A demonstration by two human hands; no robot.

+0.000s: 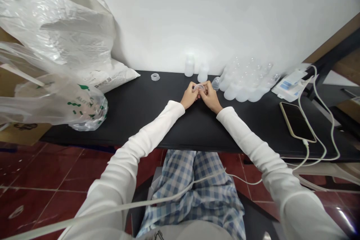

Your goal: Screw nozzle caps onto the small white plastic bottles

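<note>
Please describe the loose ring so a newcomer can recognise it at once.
On the black table, find the large white sack at the picture's left. Just right of its pointed corner, near the far edge, lies a small whitish ring. Unlike the translucent piece between the left hand and right hand, it lies untouched.

A black table carries bottles, a ring, a phone.

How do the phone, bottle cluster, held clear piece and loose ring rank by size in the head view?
1. Bottle cluster
2. Phone
3. Loose ring versus held clear piece: unsure; the latter's partly hidden.
</note>
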